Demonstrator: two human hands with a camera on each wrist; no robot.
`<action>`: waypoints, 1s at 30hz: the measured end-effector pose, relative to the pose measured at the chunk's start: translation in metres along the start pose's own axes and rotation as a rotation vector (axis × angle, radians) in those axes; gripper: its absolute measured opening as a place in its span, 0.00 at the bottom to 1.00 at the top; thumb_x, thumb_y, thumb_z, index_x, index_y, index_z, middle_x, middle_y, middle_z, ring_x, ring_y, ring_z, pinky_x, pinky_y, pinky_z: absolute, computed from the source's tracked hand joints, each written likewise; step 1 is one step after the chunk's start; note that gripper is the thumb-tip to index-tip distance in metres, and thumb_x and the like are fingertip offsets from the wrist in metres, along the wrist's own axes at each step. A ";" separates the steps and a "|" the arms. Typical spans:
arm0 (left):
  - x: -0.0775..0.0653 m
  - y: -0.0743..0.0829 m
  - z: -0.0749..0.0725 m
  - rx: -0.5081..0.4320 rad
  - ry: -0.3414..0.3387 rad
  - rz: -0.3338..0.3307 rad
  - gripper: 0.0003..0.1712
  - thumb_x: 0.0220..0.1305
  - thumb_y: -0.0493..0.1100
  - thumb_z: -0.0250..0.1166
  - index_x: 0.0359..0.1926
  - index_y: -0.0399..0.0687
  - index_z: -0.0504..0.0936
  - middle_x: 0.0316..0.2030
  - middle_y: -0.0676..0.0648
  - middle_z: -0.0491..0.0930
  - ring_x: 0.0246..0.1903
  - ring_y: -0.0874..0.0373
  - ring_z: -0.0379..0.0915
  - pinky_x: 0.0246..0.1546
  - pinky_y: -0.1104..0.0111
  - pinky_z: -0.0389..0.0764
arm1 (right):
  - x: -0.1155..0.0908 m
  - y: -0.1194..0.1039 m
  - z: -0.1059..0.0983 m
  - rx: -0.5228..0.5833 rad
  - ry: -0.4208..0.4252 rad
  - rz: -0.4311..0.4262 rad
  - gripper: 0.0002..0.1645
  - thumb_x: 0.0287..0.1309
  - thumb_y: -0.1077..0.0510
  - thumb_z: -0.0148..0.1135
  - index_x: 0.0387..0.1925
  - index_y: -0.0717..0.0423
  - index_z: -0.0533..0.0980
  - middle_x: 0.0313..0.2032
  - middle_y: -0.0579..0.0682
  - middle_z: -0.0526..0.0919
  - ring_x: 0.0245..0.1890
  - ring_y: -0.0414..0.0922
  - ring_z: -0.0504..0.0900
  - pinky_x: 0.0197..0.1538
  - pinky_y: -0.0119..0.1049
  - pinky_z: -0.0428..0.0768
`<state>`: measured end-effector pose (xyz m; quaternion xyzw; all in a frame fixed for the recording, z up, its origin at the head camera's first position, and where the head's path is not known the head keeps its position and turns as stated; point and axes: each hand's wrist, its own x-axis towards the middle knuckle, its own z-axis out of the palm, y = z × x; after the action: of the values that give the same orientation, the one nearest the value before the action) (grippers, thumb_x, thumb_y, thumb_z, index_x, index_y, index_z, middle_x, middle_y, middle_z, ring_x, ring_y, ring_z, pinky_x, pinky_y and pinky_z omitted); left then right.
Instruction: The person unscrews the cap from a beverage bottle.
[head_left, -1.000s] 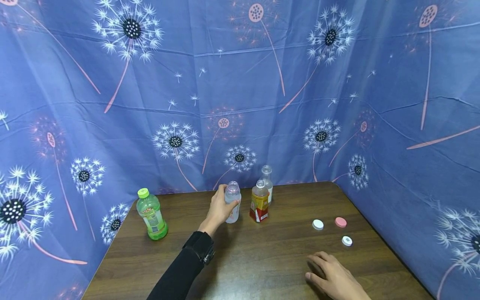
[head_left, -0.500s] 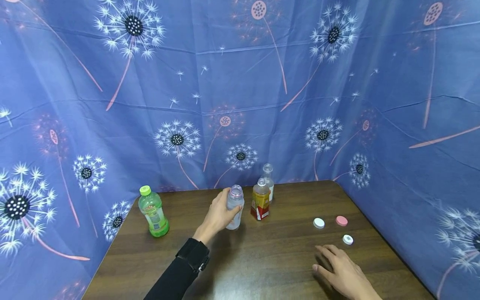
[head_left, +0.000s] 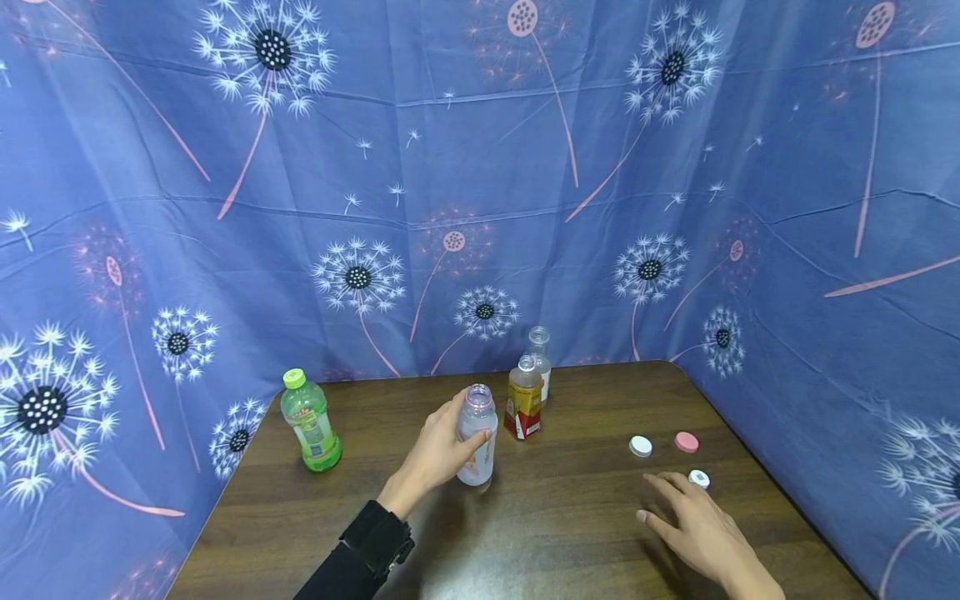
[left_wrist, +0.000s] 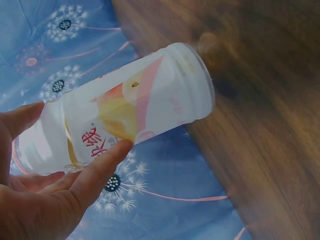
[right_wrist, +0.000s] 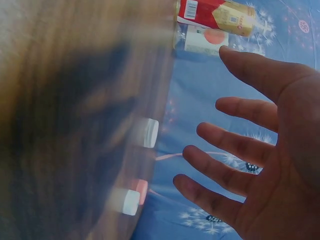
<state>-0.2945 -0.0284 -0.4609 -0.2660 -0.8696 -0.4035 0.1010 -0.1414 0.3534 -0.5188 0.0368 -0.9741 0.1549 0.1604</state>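
My left hand (head_left: 431,454) grips a clear, uncapped plastic bottle (head_left: 477,450) round its side, thumb on one side and fingers on the other. In the left wrist view the bottle (left_wrist: 135,107) shows a pale label with fruit pictures and red characters. It stands nearly upright in the head view; whether its base touches the table I cannot tell. My right hand (head_left: 701,525) hovers over the table with fingers spread, holding nothing. Closest to it is a small white cap (head_left: 699,478), partly covered by the hand. Another white cap (head_left: 641,446) and a pink cap (head_left: 686,442) lie beyond.
Right of the held bottle stands an uncapped bottle with a red and yellow label (head_left: 523,404), and behind it a clear uncapped bottle (head_left: 540,358). A green bottle with a green cap (head_left: 311,425) stands at the left. Blue dandelion-print cloth (head_left: 480,167) hangs behind the brown table (head_left: 555,517).
My left hand has brought the bottle nearer, toward the table's front and slightly right. My right hand has moved right and away from me, closer to the caps.
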 end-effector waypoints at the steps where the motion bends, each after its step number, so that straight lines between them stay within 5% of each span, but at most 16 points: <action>1: -0.003 0.001 0.000 0.000 -0.012 0.004 0.44 0.69 0.49 0.72 0.78 0.40 0.63 0.64 0.35 0.79 0.59 0.42 0.81 0.55 0.50 0.85 | 0.001 0.001 -0.001 -0.005 0.015 -0.009 0.32 0.60 0.42 0.76 0.62 0.51 0.81 0.56 0.52 0.83 0.55 0.58 0.83 0.42 0.63 0.84; 15: -0.037 0.020 0.007 -0.071 -0.151 0.015 0.44 0.73 0.52 0.69 0.79 0.41 0.60 0.67 0.36 0.74 0.63 0.43 0.78 0.56 0.51 0.85 | 0.018 0.011 -0.016 -0.026 0.000 -0.010 0.36 0.63 0.39 0.73 0.65 0.55 0.79 0.59 0.56 0.81 0.56 0.65 0.81 0.44 0.69 0.82; 30: -0.078 0.027 0.011 -0.073 -0.178 0.081 0.42 0.74 0.55 0.66 0.78 0.43 0.61 0.63 0.43 0.75 0.61 0.48 0.77 0.57 0.54 0.84 | 0.052 0.030 -0.033 -0.041 -0.060 0.041 0.45 0.67 0.31 0.64 0.71 0.57 0.73 0.66 0.67 0.73 0.60 0.74 0.75 0.46 0.74 0.78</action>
<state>-0.2138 -0.0353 -0.4810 -0.3390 -0.8485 -0.4053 0.0299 -0.1837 0.3912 -0.4808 0.0182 -0.9820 0.1372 0.1288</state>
